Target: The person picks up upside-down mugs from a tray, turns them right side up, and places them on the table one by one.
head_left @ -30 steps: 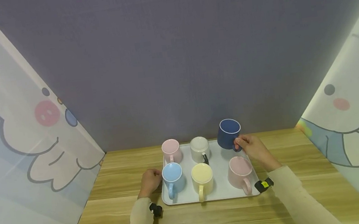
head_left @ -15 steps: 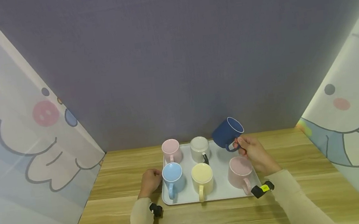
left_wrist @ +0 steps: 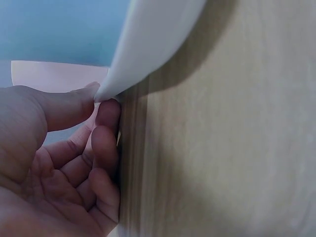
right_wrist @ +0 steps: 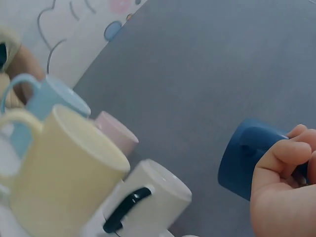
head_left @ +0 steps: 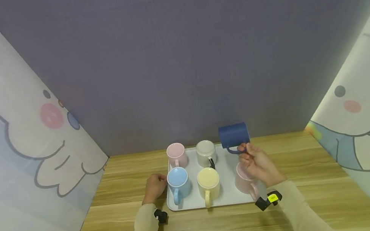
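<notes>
In the head view my right hand [head_left: 262, 165] holds a dark blue mug [head_left: 233, 135] by its handle. The mug hangs on its side above the back right of a white tray [head_left: 229, 200]. My left hand [head_left: 155, 187] pinches the tray's left edge; the left wrist view has the thumb on the rim and curled fingers [left_wrist: 104, 148] below it. On the tray stand a light blue mug [head_left: 179, 186], a yellow mug [head_left: 208, 183], a pink mug [head_left: 177, 155] and a white mug with a black handle [head_left: 205, 153]. Another pink mug [head_left: 245, 182] is partly behind my right hand.
The tray lies on a wooden table [head_left: 218, 226]. A grey wall [head_left: 180, 74] rises right behind it. Cartoon-printed panels [head_left: 51, 146] flank the table on both sides.
My right hand has tipped the dark blue mug from nearly upright onto its side, and has shifted slightly left and turned at the wrist. My left hand and the tray have stayed put.
</notes>
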Demonstrator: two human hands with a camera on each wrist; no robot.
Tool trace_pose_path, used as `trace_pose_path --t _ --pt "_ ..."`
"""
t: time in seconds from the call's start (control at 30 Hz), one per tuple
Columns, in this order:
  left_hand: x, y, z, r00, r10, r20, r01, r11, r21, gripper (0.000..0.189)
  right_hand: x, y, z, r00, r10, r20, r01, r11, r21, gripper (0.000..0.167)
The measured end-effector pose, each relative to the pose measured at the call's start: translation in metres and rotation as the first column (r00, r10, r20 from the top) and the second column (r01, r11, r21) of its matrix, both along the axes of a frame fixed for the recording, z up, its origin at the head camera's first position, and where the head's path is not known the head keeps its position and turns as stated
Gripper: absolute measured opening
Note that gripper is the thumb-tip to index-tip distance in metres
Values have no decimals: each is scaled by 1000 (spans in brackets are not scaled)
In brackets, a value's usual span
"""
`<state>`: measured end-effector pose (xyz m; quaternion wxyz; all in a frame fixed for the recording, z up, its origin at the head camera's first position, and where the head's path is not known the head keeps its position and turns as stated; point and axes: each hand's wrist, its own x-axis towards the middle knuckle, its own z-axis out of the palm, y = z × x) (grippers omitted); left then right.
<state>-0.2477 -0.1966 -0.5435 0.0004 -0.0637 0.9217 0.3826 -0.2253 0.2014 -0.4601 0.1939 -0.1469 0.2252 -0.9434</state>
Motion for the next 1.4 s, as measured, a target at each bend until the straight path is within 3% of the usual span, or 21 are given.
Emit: trace_pose_path --t 0.13,0.27,0.4,0.57,0.7,0.77,0.87,0.97,1.07,1.17,1.23,1.33,1.4 --pt "0 0 1 1000 5 4 -5 1000 10 11 1 -3 -5 995 99 12 -95 975 -199 40" --pt "1 1 2 1000 3 8 -4 1000 12 12 0 -6 -12 985 171 -23 -169 933 -318 39" --pt "1 3 2 1000 0 8 0 1000 8 12 1 -6 -14 985 170 -29 -170 927 -334 41" --pt "-3 2 1 1000 -10 2 10 1000 0 12 4 -8 -13 994 109 15 -100 952 -288 40" --pt "-4 1 6 1000 -18 -11 18 1000 -2 13 5 -11 -13 995 95 28 -83 957 -278 38" --pt "-3 2 13 1000 1 -30 0 1000 8 15 6 -13 -13 994 107 28 -94 952 -292 37" --pt "-1 6 31 992 37 -120 -33 999 34 18 7 -15 -13 991 128 27 -113 944 -311 38" --pt "4 21 58 971 86 -223 -70 994 79 16 7 -18 -12 991 132 22 -119 944 -308 40" --pt "13 48 85 953 95 -289 -48 985 163 13 9 -20 -10 992 123 7 -115 950 -289 41" --pt "24 80 100 951 48 -307 45 956 289 11 10 -24 -9 993 120 -1 -116 954 -276 41" --pt "29 100 104 954 -8 -300 125 919 375 13 12 -28 -8 992 124 0 -119 955 -271 41" --pt "36 125 104 965 -87 -249 208 830 518 18 15 -34 -7 991 137 3 -131 953 -274 42" --pt "39 139 103 970 -137 -200 231 768 598 22 17 -39 -7 990 139 -3 -135 954 -267 42"
